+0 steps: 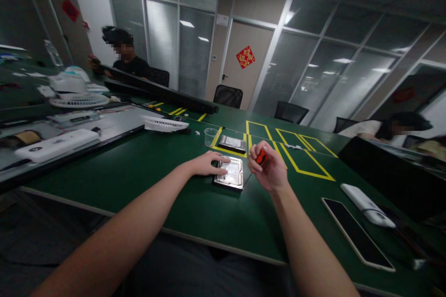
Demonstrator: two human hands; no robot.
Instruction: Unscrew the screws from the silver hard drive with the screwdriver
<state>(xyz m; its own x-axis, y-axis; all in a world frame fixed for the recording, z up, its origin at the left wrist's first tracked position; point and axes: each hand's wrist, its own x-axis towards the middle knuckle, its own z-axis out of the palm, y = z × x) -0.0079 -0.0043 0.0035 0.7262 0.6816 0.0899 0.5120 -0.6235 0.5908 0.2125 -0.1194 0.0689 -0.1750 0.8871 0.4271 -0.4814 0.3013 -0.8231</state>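
Head view: right hand (271,169) grips screwdriver (260,156)

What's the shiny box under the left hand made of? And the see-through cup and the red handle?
The hard drive looks like metal: silvery, with a bright gleam. The cup is probably thin, smooth plastic: it's clear, though glass is possible. The handle may be plastic or rubber: bright red and black, but the right hand hides much of its finish.

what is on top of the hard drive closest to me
Your left hand lies across the left side of the hard drive. Its shiny top shows to the right; the patch beneath your hand is covered.
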